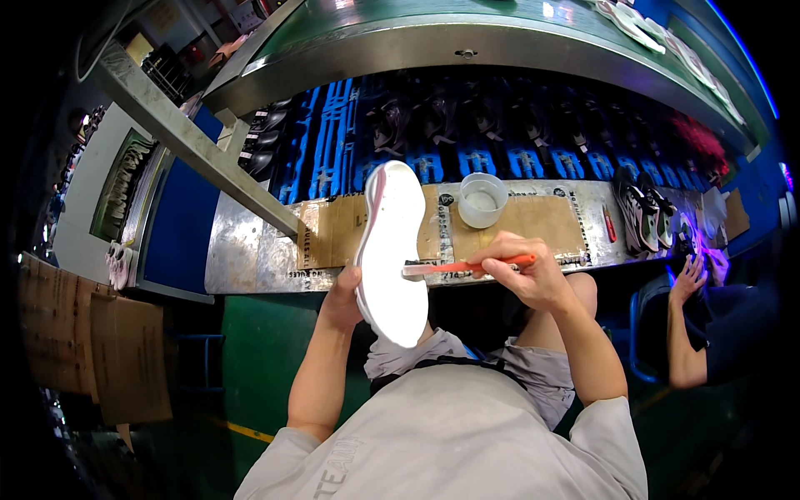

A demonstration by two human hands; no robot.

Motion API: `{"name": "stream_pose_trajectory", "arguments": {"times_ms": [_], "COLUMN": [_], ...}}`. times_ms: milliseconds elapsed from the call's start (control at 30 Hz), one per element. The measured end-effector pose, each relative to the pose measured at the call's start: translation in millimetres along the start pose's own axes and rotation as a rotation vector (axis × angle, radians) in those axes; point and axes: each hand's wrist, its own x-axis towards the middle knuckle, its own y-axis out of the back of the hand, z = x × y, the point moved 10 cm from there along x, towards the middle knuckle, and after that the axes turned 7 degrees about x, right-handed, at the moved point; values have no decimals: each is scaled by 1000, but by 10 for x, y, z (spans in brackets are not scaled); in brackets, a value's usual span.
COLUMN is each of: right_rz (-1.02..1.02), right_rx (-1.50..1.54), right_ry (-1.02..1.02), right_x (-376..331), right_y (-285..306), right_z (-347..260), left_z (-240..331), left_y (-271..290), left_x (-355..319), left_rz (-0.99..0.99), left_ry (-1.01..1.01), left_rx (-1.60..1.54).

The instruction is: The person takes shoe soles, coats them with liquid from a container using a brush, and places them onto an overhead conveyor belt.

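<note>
a metal counter (250, 242) lies beyond both hands; left hand (342, 297) grips a white shoe sole (390, 250), right hand (533, 271) holds an orange brush (467, 267) on its middle, a white cup (482, 200) just past it.

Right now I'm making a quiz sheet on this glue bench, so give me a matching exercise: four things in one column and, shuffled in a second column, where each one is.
Things:
1. white shoe sole
2. orange-handled brush
3. white cup
4. finished shoes

Places:
A. standing on the cardboard sheet, apart from both hands
B. held on edge in the left hand
C. lying at the right end of the metal bench
D. in the right hand, bristles against the sole

Pairs: 1-B, 2-D, 3-A, 4-C
</note>
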Motion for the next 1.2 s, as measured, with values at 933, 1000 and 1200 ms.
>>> {"name": "stream_pose_trajectory", "arguments": {"times_ms": [933, 1000, 1200], "right_rz": [402, 421, 571], "right_rx": [734, 764, 580], "right_ry": [-190, -148, -68], "right_x": [-157, -82, -85], "right_y": [-279, -242, 112], "right_z": [65, 52, 359], "left_z": [277, 253, -53], "left_y": [-182, -186, 291], "left_x": [178, 192, 33], "left_rz": [195, 179, 184], "left_ry": [-357, -336, -227], "left_rx": [537, 530, 130]}}
